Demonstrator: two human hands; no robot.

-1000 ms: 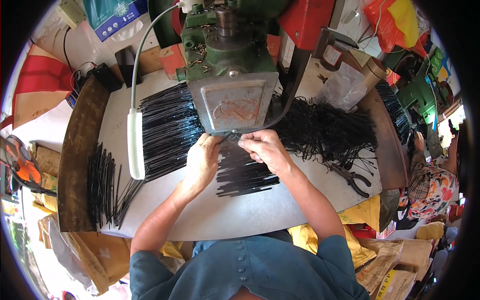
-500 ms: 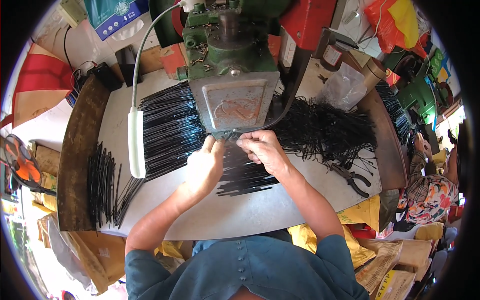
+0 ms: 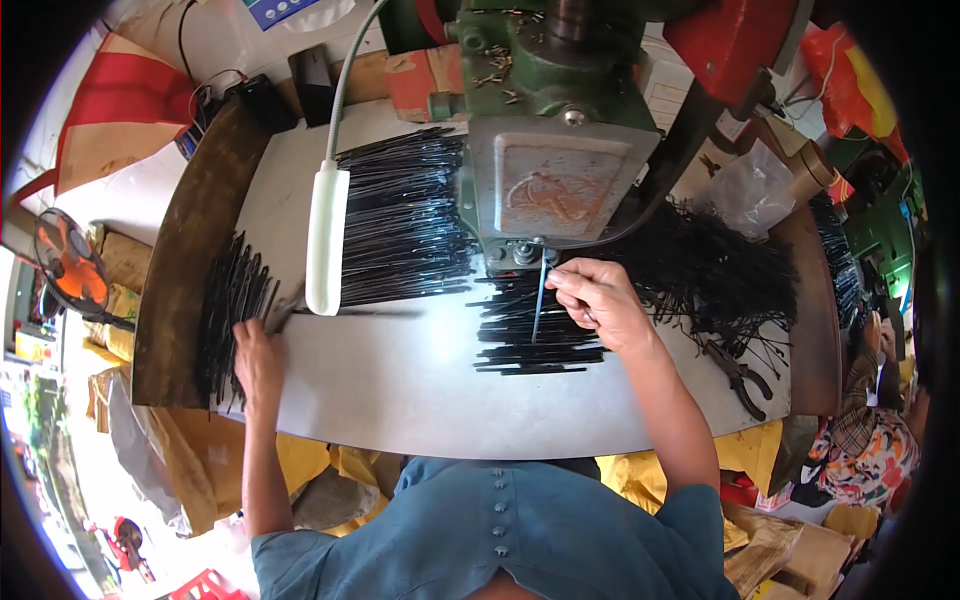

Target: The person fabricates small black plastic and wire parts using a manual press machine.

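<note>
My right hand [image 3: 603,303] pinches a thin rod [image 3: 538,305] that looks bluish-grey in the light. The rod's far end meets the bottom of the green press head [image 3: 562,185]; its near end lies over a small stack of thin black rods [image 3: 530,355]. At the left of the table my left hand [image 3: 259,368] touches a loose bundle of black rods [image 3: 228,305]. Its fingertips are blurred among the rods, so whether they grip one is unclear. A wide row of black rods [image 3: 405,225] lies left of the press.
A white lamp [image 3: 327,240] on a bendable neck hangs over the table [image 3: 390,385]. To the right are a tangled heap of black pieces [image 3: 720,265] and pliers [image 3: 738,380]. Raised boards [image 3: 190,260] wall the table's sides. Another person's hand [image 3: 880,335] shows far right.
My left hand has left the press and moved to the bundle at the left. My right hand stays near the press, slightly lower, with the rod now plainly visible. The whole view has shifted.
</note>
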